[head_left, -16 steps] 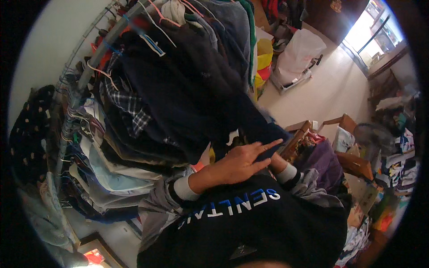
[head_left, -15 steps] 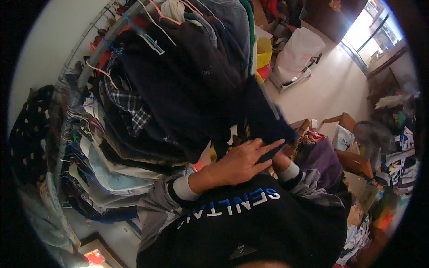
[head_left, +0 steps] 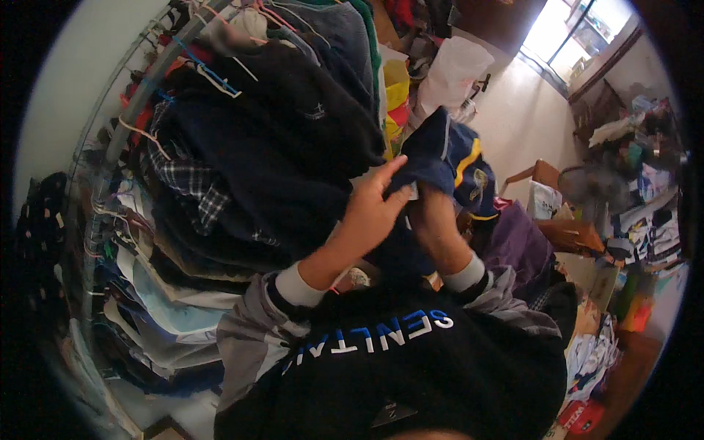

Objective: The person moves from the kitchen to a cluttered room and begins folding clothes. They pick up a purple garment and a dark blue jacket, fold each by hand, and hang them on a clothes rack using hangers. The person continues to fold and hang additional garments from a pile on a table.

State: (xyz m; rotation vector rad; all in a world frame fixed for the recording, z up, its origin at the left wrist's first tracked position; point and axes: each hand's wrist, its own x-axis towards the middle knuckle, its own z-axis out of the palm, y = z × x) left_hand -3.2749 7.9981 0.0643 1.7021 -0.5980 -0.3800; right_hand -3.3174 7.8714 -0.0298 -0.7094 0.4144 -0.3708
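Beside the packed clothes rack (head_left: 150,82), up in front of the person's body, here's a navy garment with yellow trim (head_left: 429,150) between two busy hands. Left hand (head_left: 372,215): thumb and forefinger spread apart, tips right at the cloth's edge. Right hand (head_left: 434,220): up under the fabric, fingers hidden, so I can't tell whether they're gripping. Dark tops (head_left: 271,95) hang close by, a plaid shirt (head_left: 187,180) among them; purple cloth (head_left: 521,242) bunches near the right wrist.
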